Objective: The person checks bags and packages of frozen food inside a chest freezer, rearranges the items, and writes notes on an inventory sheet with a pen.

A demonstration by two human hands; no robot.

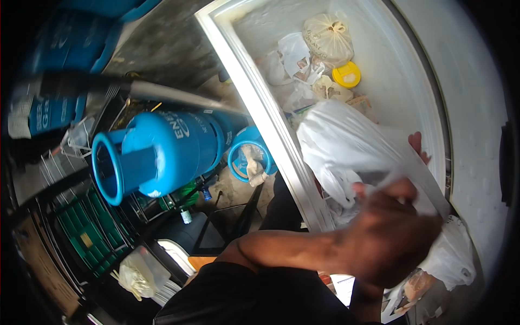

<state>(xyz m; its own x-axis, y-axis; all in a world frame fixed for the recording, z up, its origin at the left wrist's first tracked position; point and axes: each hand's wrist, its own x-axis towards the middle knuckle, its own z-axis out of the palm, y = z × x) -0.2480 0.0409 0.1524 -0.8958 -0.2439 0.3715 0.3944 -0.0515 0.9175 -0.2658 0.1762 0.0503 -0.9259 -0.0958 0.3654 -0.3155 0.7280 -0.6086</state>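
Note:
My left hand (394, 231), blurred, reaches across from the left and grips the gathered edge of a large white plastic bag (341, 134). The bag bulges over the near part of an open chest freezer (390, 77). Fingertips of my right hand (418, 147) show past the bag's far right side; the bag and my left hand hide the rest of it. Beyond the bag, inside the freezer, lie a knotted translucent plastic bag (328, 40), a yellow round lid (346, 74) and several crumpled white bags (293, 53).
The freezer's raised lid (467, 81) stands at the right. Blue gas cylinders (174, 150) are left of the freezer's white rim (264, 97). A green crate (87, 227) sits in a black rack at lower left. Another white plastic bag (451, 252) lies at lower right.

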